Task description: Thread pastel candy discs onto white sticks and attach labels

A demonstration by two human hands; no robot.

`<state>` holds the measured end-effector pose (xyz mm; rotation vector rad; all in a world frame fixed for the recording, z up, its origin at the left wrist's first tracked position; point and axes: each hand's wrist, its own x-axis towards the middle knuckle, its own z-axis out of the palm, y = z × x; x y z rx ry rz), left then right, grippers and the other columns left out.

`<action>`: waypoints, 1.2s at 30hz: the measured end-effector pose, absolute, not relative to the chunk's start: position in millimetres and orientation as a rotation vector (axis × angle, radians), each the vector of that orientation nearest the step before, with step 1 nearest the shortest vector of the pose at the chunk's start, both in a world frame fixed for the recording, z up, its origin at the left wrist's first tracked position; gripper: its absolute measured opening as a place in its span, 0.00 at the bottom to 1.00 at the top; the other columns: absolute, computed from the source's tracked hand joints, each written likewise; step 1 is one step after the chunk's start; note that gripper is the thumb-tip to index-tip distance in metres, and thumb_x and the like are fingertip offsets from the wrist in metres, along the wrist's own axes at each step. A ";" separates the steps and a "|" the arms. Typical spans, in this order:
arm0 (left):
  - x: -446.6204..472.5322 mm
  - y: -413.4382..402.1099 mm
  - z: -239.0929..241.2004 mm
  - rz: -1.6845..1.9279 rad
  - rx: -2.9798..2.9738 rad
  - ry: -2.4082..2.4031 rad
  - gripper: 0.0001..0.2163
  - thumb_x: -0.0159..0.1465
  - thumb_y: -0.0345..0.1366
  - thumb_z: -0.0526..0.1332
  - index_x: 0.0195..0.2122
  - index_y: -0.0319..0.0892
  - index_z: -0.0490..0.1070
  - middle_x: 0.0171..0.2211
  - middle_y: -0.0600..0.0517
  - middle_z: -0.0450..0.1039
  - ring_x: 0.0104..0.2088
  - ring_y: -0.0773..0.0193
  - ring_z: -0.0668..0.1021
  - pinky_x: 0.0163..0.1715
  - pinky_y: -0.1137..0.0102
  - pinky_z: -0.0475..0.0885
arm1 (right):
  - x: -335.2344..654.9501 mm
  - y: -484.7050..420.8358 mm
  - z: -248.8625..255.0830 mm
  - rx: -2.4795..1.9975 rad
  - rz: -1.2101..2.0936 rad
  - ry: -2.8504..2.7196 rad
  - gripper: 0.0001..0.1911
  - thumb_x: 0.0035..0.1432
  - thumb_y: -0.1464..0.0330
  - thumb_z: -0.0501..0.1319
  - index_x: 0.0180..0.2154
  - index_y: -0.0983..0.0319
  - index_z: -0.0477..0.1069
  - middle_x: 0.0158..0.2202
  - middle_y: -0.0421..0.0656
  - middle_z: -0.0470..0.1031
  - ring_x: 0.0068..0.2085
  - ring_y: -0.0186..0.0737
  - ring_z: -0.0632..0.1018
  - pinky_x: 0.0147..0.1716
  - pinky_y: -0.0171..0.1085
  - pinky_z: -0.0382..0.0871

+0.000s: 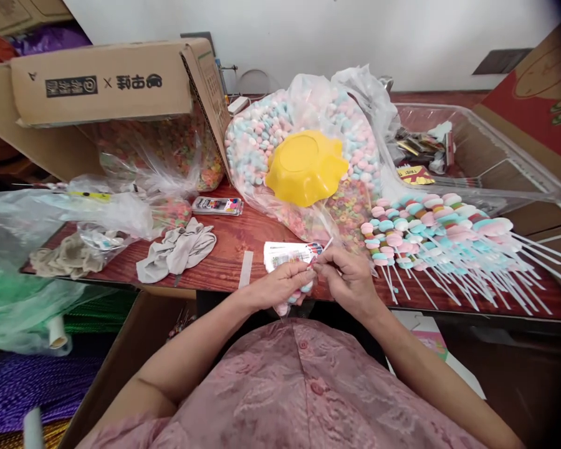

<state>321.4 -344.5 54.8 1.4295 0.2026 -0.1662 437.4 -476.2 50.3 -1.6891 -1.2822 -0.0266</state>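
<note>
My left hand (283, 284) and my right hand (348, 277) meet at the table's front edge, fingertips pinched close together. A thin white stick (328, 244) pokes up from between the fingers of my right hand. What the left fingertips pinch is too small to make out. Pink and blue marshmallows (305, 290) show just beneath my left hand, partly hidden by it. Behind the fingers lies a stack of white printed cards (287, 252). To the right, marshmallow skewers (439, 231) are heaped with their white sticks pointing forward and right.
A yellow wavy-edged bowl (306, 165) sits upside down on a large bag of marshmallows (257, 128). Left stands an open cardboard box (107, 81) of bagged ring candies. A clear plastic bin (467, 118) is at back right; grey cloth gloves (177, 249) lie left.
</note>
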 end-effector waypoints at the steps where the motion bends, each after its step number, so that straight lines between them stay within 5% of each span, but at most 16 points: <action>1: 323.5 -340.5 55.7 -0.161 1.414 0.212 0.21 0.61 0.55 0.59 0.28 0.40 0.65 0.22 0.57 0.63 0.19 0.76 0.65 0.18 0.79 0.58 | 440.1 -474.5 50.6 -1.696 -0.057 -1.287 0.08 0.60 0.73 0.58 0.27 0.59 0.68 0.23 0.38 0.70 0.25 0.34 0.71 0.27 0.35 0.65; 5: 327.5 -328.0 55.5 -0.162 1.282 0.298 0.18 0.60 0.51 0.61 0.27 0.39 0.66 0.24 0.54 0.68 0.18 0.75 0.68 0.16 0.78 0.57 | 454.7 -475.1 53.8 -1.703 -0.328 -1.527 0.11 0.62 0.75 0.55 0.41 0.59 0.74 0.41 0.47 0.78 0.42 0.43 0.77 0.40 0.41 0.70; 9: 330.6 -324.1 54.0 -0.274 1.199 0.237 0.18 0.57 0.49 0.63 0.24 0.39 0.66 0.22 0.52 0.70 0.18 0.71 0.72 0.17 0.77 0.60 | 470.8 -485.5 59.0 -1.693 -0.392 -1.940 0.19 0.65 0.73 0.54 0.55 0.51 0.70 0.56 0.45 0.74 0.59 0.49 0.71 0.55 0.52 0.60; 12: 334.8 -325.2 55.5 -0.444 1.210 0.134 0.19 0.56 0.51 0.63 0.22 0.39 0.64 0.20 0.52 0.69 0.17 0.71 0.70 0.16 0.76 0.57 | 476.6 -493.6 63.2 -1.669 -0.335 -2.070 0.15 0.66 0.72 0.54 0.52 0.54 0.71 0.48 0.43 0.79 0.57 0.48 0.72 0.57 0.54 0.53; 16: 337.4 -329.5 61.8 -0.618 1.461 0.012 0.19 0.63 0.52 0.55 0.26 0.41 0.64 0.21 0.54 0.66 0.18 0.71 0.67 0.19 0.75 0.60 | 471.3 -501.4 64.4 -1.724 -0.292 -2.125 0.11 0.62 0.77 0.53 0.33 0.60 0.72 0.30 0.42 0.78 0.41 0.43 0.76 0.53 0.52 0.55; 23: 328.2 -353.4 54.2 -0.247 2.641 -0.090 0.12 0.66 0.31 0.47 0.37 0.39 0.70 0.37 0.44 0.73 0.37 0.56 0.74 0.41 0.61 0.68 | 461.2 -505.6 34.5 -1.984 0.361 -1.750 0.13 0.60 0.75 0.55 0.24 0.60 0.69 0.23 0.36 0.74 0.26 0.33 0.71 0.29 0.35 0.59; 26: 333.7 -351.8 48.3 -0.197 2.506 -0.025 0.13 0.67 0.33 0.46 0.32 0.40 0.68 0.32 0.47 0.72 0.32 0.60 0.73 0.37 0.65 0.68 | 457.6 -507.7 33.3 -2.052 0.155 -1.674 0.12 0.62 0.74 0.54 0.30 0.61 0.73 0.30 0.41 0.79 0.35 0.39 0.76 0.34 0.39 0.62; 30: 345.8 -337.8 50.8 -0.378 1.777 0.174 0.16 0.66 0.43 0.49 0.25 0.41 0.64 0.22 0.54 0.66 0.20 0.70 0.66 0.21 0.74 0.62 | 456.4 -511.7 47.0 -1.902 -0.388 -1.845 0.17 0.64 0.72 0.54 0.53 0.56 0.71 0.53 0.46 0.76 0.57 0.53 0.71 0.50 0.53 0.59; 33: 349.3 -331.1 57.9 -0.617 1.365 0.186 0.16 0.59 0.48 0.58 0.24 0.40 0.66 0.19 0.55 0.65 0.14 0.74 0.62 0.14 0.76 0.54 | 462.8 -514.6 53.7 -1.718 -0.350 -1.914 0.18 0.65 0.72 0.56 0.54 0.53 0.70 0.47 0.41 0.80 0.53 0.46 0.75 0.52 0.52 0.58; 36: 348.4 -325.9 64.5 -0.709 1.302 0.149 0.16 0.55 0.49 0.64 0.25 0.39 0.69 0.20 0.54 0.67 0.16 0.73 0.66 0.15 0.76 0.58 | 469.2 -512.9 53.4 -1.645 -0.180 -1.991 0.17 0.65 0.72 0.55 0.53 0.52 0.71 0.38 0.40 0.81 0.45 0.42 0.77 0.49 0.50 0.61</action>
